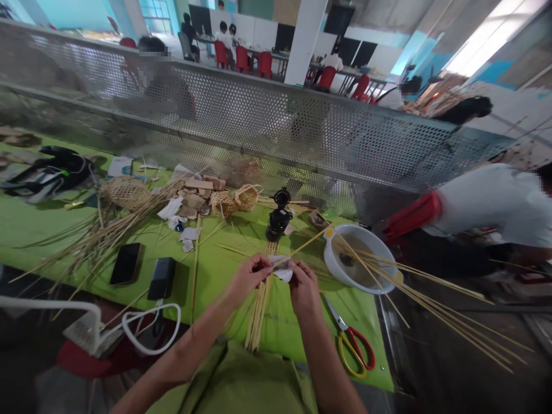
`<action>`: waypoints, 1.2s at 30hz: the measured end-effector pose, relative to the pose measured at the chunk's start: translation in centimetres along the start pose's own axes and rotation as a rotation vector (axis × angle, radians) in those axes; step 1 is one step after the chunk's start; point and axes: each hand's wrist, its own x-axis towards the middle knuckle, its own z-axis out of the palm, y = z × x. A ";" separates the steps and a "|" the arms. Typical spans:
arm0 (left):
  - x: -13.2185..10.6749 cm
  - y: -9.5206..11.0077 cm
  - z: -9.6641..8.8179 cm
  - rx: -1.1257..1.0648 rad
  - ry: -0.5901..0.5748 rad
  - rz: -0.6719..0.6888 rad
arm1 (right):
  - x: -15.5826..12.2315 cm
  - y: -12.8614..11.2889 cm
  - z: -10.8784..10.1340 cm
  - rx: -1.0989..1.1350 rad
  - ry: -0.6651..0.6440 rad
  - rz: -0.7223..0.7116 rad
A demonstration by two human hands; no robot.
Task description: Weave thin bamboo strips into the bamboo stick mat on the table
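My left hand point(248, 277) and my right hand point(304, 286) meet over the green table point(215, 270), both pinched on a small white piece of paper or tape point(282, 269). Under them lies a bundle of thin bamboo strips point(259, 313) running toward me. A long strip slants from the hands up to the right. The fingers of both hands are closed on the white piece.
Red-and-yellow scissors point(351, 342) lie right of my right hand. A white bowl point(360, 259) holds long strips that stick out right. A black bottle-like object point(278, 218), small woven baskets point(235, 201), two phones point(144, 270) and a perforated metal screen point(276, 126) are around. A person in white bends at the right.
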 end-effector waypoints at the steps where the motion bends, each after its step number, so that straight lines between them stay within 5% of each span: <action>1: 0.0 0.0 -0.1 0.009 -0.004 0.001 | 0.0 0.0 0.1 0.027 -0.012 0.015; 10: -0.8 0.6 0.0 -0.046 0.003 -0.060 | -0.8 0.6 0.1 0.059 -0.202 0.094; 18: -1.2 0.5 0.2 -0.067 -0.072 -0.123 | -0.4 2.4 -0.3 -0.054 -0.091 -0.009; 27: -2.3 1.8 0.3 -0.163 -0.098 -0.177 | 0.8 -1.0 0.4 -0.002 0.005 -0.083; 33: -2.4 1.6 0.3 -0.340 -0.087 -0.214 | -0.2 -0.5 0.9 -0.114 -0.145 -0.028; 36: -2.3 1.2 0.2 -0.337 -0.116 -0.223 | -0.1 -0.7 1.0 -0.106 -0.078 -0.045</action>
